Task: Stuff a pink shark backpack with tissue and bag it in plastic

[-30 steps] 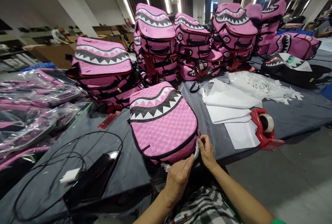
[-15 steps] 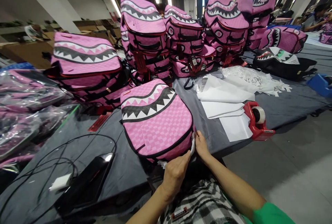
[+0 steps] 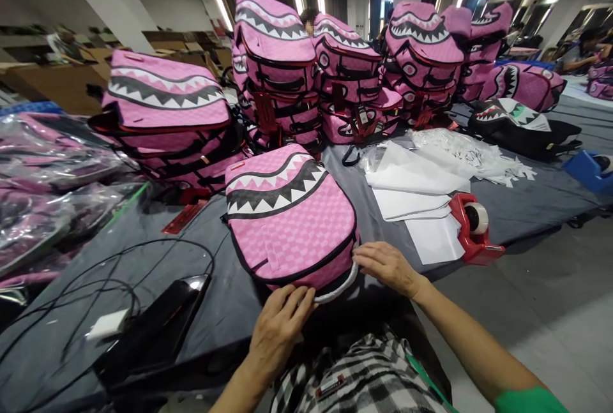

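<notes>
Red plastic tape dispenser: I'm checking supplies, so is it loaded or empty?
Loaded: the red plastic tape dispenser has a pale roll of tape seated in it. How much tape remains, I cannot tell.

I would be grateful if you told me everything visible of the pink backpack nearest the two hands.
The pink backpack lies front up on the grey table, rounded end toward the camera. Its checkered surface looks like fabric, with black edging, a toothed mouth print and a small red tag. The left hand and right hand touch a white strip curving along its near edge.
</notes>
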A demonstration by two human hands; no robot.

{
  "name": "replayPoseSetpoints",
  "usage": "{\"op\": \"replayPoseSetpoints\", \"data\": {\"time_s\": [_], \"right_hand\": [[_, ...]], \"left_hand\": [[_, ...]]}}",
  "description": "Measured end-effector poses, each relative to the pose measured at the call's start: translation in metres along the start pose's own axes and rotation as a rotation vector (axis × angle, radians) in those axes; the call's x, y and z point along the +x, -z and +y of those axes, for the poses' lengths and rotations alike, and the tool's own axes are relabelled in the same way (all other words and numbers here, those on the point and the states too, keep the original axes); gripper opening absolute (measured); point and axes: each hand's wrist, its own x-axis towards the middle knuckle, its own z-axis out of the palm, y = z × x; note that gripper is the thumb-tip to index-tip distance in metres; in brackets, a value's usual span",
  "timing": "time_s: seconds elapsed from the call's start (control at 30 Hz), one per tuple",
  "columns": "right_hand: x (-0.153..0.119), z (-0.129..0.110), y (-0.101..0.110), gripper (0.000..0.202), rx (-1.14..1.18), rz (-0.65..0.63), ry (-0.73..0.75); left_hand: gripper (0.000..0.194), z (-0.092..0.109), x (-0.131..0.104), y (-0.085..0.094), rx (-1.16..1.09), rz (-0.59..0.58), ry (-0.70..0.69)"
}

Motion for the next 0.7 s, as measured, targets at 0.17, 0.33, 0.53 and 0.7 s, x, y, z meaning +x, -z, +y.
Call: {"op": "replayPoseSetpoints", "data": {"time_s": [0.17,0.33,0.53,0.7], "right_hand": [[0.032,0.016,0.001,0.034,-0.062,-0.461,0.336],[0.043,0.022,-0.018,0.022,-0.038,-0.258,0.462],[0.031,0.014,-0.024,0.017,-0.119,-0.093,0.303],[-0.017,0.011,-0.001,0.057,0.110,-0.151,-0.114]], "left_hand": [[0.039,-0.032,0.002,0.006,-0.046,-0.091,-0.245],[0.037,-0.044,0.015,-0.010,0.003,-0.072,-0.386],[0.019,-0.025,-0.007,-0.024,-0.002,0.046,-0.144],[0.056,-0.018,-0.019,0.008,-0.124,0.107,0.359]]}}
